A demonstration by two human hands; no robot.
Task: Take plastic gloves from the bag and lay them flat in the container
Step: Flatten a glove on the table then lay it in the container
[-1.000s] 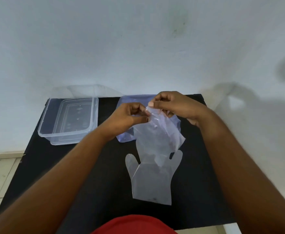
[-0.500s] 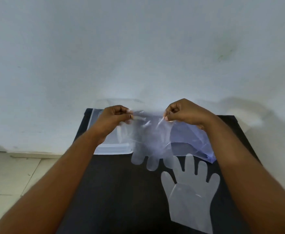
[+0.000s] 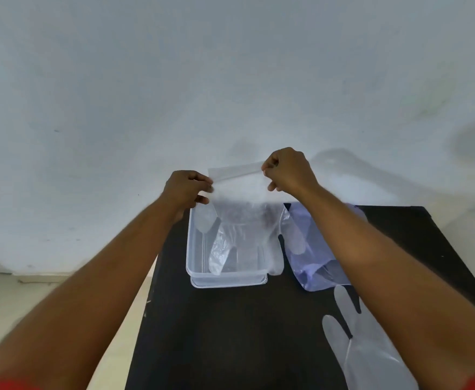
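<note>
- A clear glove (image 3: 242, 218) was pinched at its cuff corners by the left hand (image 3: 187, 190) and right hand (image 3: 287, 171), fingers closed.
- It was hung over the open container (image 3: 228, 278) below the hands.
- The bag (image 3: 312, 266) and a second glove (image 3: 363, 350) were seen under the right forearm on the black table (image 3: 230, 333), a pale wall (image 3: 202, 80) beyond.

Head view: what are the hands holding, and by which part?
Both hands, left hand and right hand, pinch one plastic glove at its cuff corners.

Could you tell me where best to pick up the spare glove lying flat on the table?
Probably by a fingertip of the spare glove, pinched from the far side: its fingers point toward the bag, and the right forearm covers much of its cuff end.
</note>
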